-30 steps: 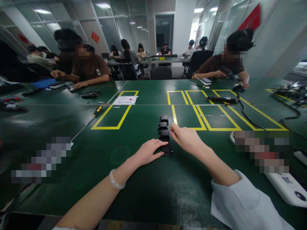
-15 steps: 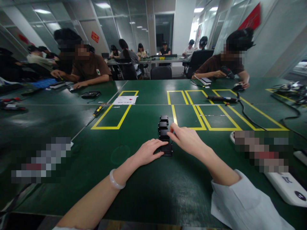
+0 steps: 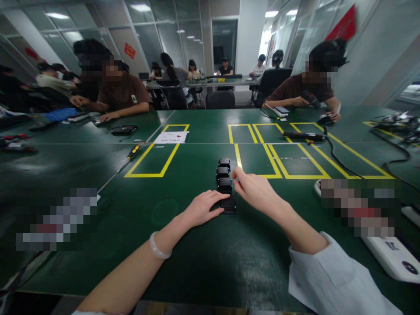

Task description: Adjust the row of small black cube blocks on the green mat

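Observation:
Several small black box-shaped parts stand in a line running away from me on the green table (image 3: 197, 271). At the near end, my left hand (image 3: 204, 208) steadies the closest black block (image 3: 229, 203), its thumb at the near edge and its fingers along the far side. My right hand (image 3: 254, 187) is closed in a pinch just right of the row, beside the second black block (image 3: 225, 183). A thin dark line shows below its fingertips, too small to name. Beyond are two more black blocks, the middle one (image 3: 223, 171) and the farthest one (image 3: 224, 162).
Yellow tape rectangles (image 3: 144, 176) mark the table. A yellow-and-black screwdriver (image 3: 134, 152) and a white paper sheet (image 3: 171, 137) lie left; a black corded tool (image 3: 303, 136) lies right. White power strips (image 3: 390, 258) flank me. Co-workers sit opposite, one person (image 3: 316, 94) holding a dark tool.
My right hand's fingertips have shifted slightly right, away from the second block. The left hand and the row of blocks stay in place.

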Tool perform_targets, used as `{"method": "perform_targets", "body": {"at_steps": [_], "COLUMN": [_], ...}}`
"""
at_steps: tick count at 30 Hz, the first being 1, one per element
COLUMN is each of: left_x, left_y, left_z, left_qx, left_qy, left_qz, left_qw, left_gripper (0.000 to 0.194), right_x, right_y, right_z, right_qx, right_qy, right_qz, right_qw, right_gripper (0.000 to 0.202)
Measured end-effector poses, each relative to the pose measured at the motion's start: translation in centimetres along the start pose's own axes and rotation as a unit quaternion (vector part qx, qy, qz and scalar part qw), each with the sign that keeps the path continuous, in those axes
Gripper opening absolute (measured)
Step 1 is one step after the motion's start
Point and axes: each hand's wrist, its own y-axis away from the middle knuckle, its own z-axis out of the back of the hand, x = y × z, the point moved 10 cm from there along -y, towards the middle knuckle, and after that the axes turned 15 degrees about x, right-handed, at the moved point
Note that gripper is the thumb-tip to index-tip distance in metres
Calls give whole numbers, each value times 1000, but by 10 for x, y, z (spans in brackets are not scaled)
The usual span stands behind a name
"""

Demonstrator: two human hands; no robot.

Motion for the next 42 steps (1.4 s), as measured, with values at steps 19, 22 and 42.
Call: {"method": "perform_targets", "body": {"at_steps": [19, 22, 42], "left_x": [0, 0, -1], "left_y": [0, -1, -1], "left_z": [0, 0, 0], "left_qx": [8, 9, 7], "left_qy": [0, -4, -1], "left_qz": [1, -1, -3], "left_qw": [1000, 1000, 1000], "left_gripper": [42, 42, 42], "right_x": [-1, -2, -2], "right_y": [-1, -3, -3], "right_z": [0, -3, -4], "right_qx": [-8, 4, 21], "right_qy": [0, 7, 21], "right_qz": [3, -2, -13], "right_qw": [1000, 1000, 999], "right_gripper": [20, 26, 24]}}
